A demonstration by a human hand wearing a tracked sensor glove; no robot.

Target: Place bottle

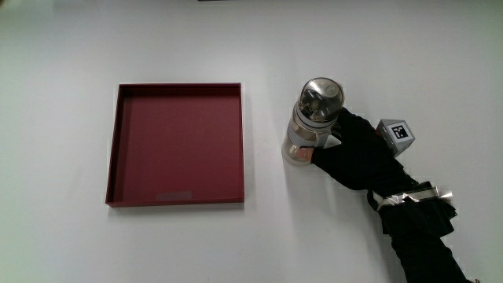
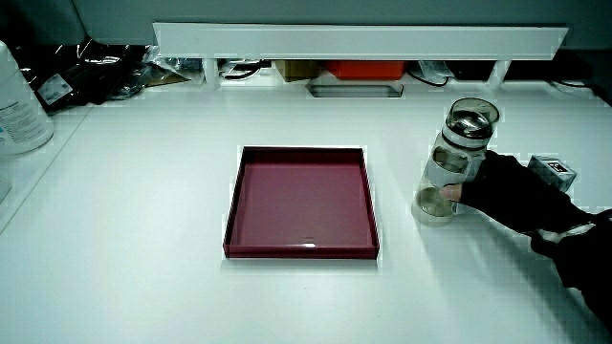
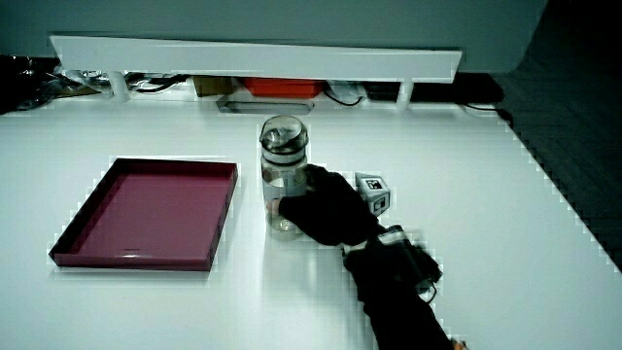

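Note:
A clear bottle (image 1: 309, 126) with a shiny metal cap stands upright on the white table beside the dark red tray (image 1: 118, 141). It shows in both side views, bottle (image 2: 453, 162) and bottle (image 3: 283, 173). The hand (image 1: 354, 153) in its black glove wraps the bottle's lower body, fingers curled around it; in both side views the hand (image 2: 507, 196) (image 3: 326, 209) grips the same way. The patterned cube (image 1: 395, 133) sits on the hand's back. The tray (image 2: 234, 205) (image 3: 87, 219) holds nothing.
A low white partition (image 2: 354, 40) runs along the table's edge farthest from the person, with cables and boxes under it. A white container (image 2: 19, 100) stands at the table's corner in a side view.

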